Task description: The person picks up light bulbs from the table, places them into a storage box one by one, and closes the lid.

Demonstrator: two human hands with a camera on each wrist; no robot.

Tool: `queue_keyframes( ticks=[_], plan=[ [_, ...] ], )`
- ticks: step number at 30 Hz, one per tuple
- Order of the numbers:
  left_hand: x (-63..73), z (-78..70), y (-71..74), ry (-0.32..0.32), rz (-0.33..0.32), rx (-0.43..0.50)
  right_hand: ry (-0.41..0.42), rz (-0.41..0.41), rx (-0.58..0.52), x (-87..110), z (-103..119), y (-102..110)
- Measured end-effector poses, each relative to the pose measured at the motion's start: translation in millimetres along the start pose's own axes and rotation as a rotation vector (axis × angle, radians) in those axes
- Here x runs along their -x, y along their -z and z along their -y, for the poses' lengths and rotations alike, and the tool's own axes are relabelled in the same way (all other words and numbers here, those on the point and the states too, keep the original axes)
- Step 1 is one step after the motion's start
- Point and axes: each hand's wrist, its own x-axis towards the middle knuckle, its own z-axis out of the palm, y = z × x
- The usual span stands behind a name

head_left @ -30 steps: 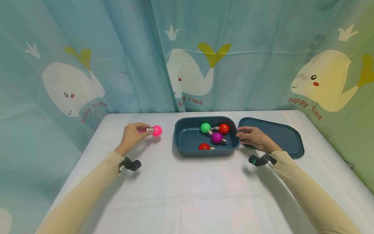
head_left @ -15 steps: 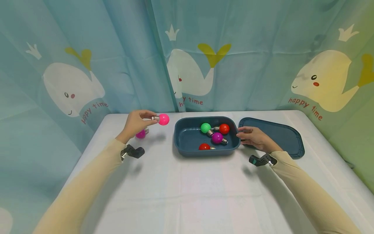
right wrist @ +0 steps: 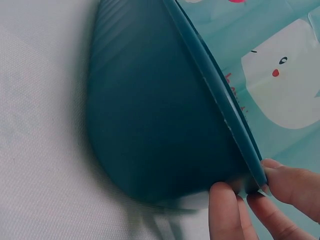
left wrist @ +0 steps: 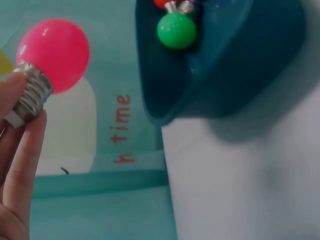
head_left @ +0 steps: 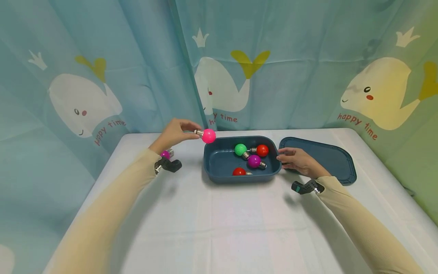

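My left hand [head_left: 175, 134] pinches a pink light bulb [head_left: 208, 136] by its metal screw base, above the table at the back-left corner of a dark blue plastic box [head_left: 236, 179]. In the left wrist view the thumb and fingers hold the base, and the round pink globe is free. My right hand [head_left: 300, 163] holds the box's right end, thumb and fingers on either side of the rim in the right wrist view. Inside the box lie a green bulb [head_left: 240, 149], a purple bulb [head_left: 254, 161] and two red bulbs, one at the back [head_left: 262, 150].
A magenta bulb [head_left: 166, 154] lies on the white table at the left, partly hidden by my left wrist. The flat blue lid [head_left: 328, 160] lies to the right of the box, behind my right hand. A curtain [head_left: 154, 83] with whale prints hangs behind the table.
My left hand has lifted the pink bulb from the left side of the table and carried it right to the box, uncovering the magenta bulb. My right hand has stayed at the box.
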Motion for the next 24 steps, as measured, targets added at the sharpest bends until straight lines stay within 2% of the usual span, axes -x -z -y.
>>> queue_keyframes(
  ticks=[8, 13, 20, 24],
  plan=[
    [-22.3, -13.6, -16.8, -0.064, 0.101, 0.057, -0.005, -0.005, 0.012, 1.0, 1, -1],
    [-34.0, -19.0, -31.1, -0.1, 0.165, 0.036, -0.019, -0.019, 0.029, 0.0, 1, -1],
    [-47.5, -23.6, -54.4, -0.114, 0.275, 0.077, -0.029, -0.028, 0.021, 0.2, 1, 0],
    [-52.5, -26.7, -66.0, -0.112, 0.313, 0.082, -0.029, -0.019, 0.019, 0.0, 2, 0]
  ],
)
